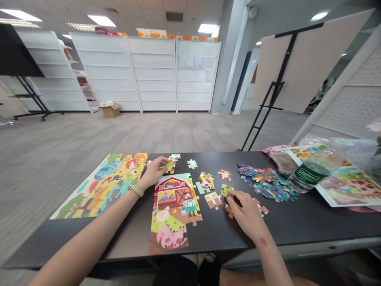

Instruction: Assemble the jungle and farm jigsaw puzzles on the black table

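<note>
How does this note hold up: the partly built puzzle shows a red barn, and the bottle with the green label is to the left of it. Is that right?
Not quite: the bottle is to the right of the partly built puzzle, past the pile of loose pieces, as the head view shows. The rest stands.

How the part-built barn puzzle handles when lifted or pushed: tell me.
Lifted, the part-built barn puzzle may sag or split, being made of interlocking pieces. Pushed, it should slide flat on the smooth table, though its knobbed right edge might snag loose pieces nearby.
</note>
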Motion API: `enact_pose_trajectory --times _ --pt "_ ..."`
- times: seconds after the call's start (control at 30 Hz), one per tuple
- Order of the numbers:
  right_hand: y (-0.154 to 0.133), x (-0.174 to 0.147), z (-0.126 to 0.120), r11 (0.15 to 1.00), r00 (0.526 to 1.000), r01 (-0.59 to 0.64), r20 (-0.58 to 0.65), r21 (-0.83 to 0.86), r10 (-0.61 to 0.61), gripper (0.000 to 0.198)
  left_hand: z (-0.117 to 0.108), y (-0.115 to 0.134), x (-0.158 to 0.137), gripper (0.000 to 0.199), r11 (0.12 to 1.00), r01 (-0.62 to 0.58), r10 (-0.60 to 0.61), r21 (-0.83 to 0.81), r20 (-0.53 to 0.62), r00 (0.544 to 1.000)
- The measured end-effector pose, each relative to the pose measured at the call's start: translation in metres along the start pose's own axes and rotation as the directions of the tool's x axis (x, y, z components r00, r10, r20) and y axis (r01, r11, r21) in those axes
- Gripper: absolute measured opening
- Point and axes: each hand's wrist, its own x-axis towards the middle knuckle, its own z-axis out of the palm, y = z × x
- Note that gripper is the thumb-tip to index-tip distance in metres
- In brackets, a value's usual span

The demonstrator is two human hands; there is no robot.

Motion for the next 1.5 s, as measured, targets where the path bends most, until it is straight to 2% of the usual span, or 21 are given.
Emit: enact_pose_trajectory --times 0.23,0.33,0.4,0.47,0.5,0.57,0.63,0.73,0.8,0.87,0.9,0.93,1.03,1.1,1.17,1.27,1.37,1.5 --pt "-0.001 0.001 -0.002 0.998 0.999 0.002 -0.041 0.071 0.001 0.031 0.001 -0.001 0.001 0.023 0.997 0.005 -0.003 -0.082 0.025 1.000" --pt "0.004 -0.003 -0.005 0.973 0.973 -0.083 -0.193 0.214 0.125 0.037 0.002 0.004 -0.001 0.024 0.985 -0.003 0.015 -0.172 0.067 0.998" --pt "0.011 -0.006 -0.007 0.906 0.895 -0.154 -0.333 0.395 0.298 0.043 0.002 0.010 -0.002 0.024 0.973 -0.009 0.038 -0.231 0.119 0.992" --pt "0.017 -0.008 -0.006 0.795 0.796 -0.136 -0.413 0.591 0.443 0.044 0.003 0.017 -0.004 0.023 0.957 -0.003 0.062 -0.289 0.197 0.978" --pt "0.020 -0.008 -0.005 0.738 0.766 -0.106 -0.419 0.666 0.488 0.043 0.003 0.020 -0.006 0.023 0.953 0.000 0.075 -0.303 0.237 0.969" --pt "0.022 -0.007 -0.004 0.646 0.747 -0.060 -0.395 0.761 0.535 0.040 0.003 0.028 -0.009 0.023 0.962 -0.011 0.097 -0.274 0.302 0.949" --pt "0.020 -0.006 -0.006 0.593 0.736 -0.032 -0.382 0.804 0.558 0.040 0.003 0.035 -0.012 0.024 0.982 -0.052 0.113 -0.182 0.347 0.931" --pt "0.013 -0.007 -0.011 0.562 0.644 0.081 -0.474 0.823 0.601 0.052 0.003 0.045 -0.017 0.030 0.991 -0.102 0.128 -0.086 0.406 0.905" --pt "0.009 -0.008 -0.015 0.547 0.595 0.127 -0.505 0.828 0.626 0.058 0.002 0.052 -0.020 0.039 0.987 -0.117 0.157 -0.113 0.467 0.870" --pt "0.006 -0.009 -0.017 0.532 0.603 0.115 -0.485 0.839 0.633 0.057 -0.002 0.057 -0.020 0.049 0.973 -0.135 0.213 -0.188 0.500 0.840" --pt "0.006 -0.009 -0.017 0.527 0.619 0.101 -0.468 0.844 0.631 0.056 -0.005 0.058 -0.018 0.053 0.965 -0.145 0.236 -0.221 0.477 0.846" --pt "0.006 -0.009 -0.017 0.524 0.633 0.089 -0.454 0.847 0.627 0.055 -0.010 0.057 -0.015 0.054 0.959 -0.155 0.246 -0.239 0.421 0.873" --pt "0.008 -0.007 -0.015 0.522 0.664 0.068 -0.429 0.850 0.612 0.052 -0.030 0.043 -0.002 0.045 0.974 -0.138 0.155 -0.179 0.084 0.984" --pt "0.010 -0.006 -0.013 0.514 0.687 0.039 -0.396 0.857 0.609 0.046 -0.047 0.026 0.006 0.040 0.997 -0.058 0.050 -0.050 -0.151 0.987" --pt "0.011 -0.006 -0.013 0.505 0.711 -0.009 -0.350 0.863 0.610 0.040 -0.062 0.007 0.012 0.037 0.993 0.055 -0.022 0.107 -0.287 0.958" --pt "0.013 -0.007 -0.012 0.494 0.727 -0.061 -0.300 0.868 0.618 0.039 -0.074 -0.016 0.013 0.036 0.965 0.139 -0.067 0.224 -0.303 0.951" --pt "0.014 -0.008 -0.011 0.482 0.721 -0.068 -0.291 0.873 0.629 0.039 -0.073 -0.024 0.010 0.037 0.945 0.152 -0.090 0.288 -0.216 0.972" --pt "0.013 -0.008 -0.010 0.493 0.722 -0.088 -0.285 0.866 0.631 0.038 -0.068 -0.022 0.008 0.036 0.923 0.146 -0.120 0.356 -0.096 0.988"
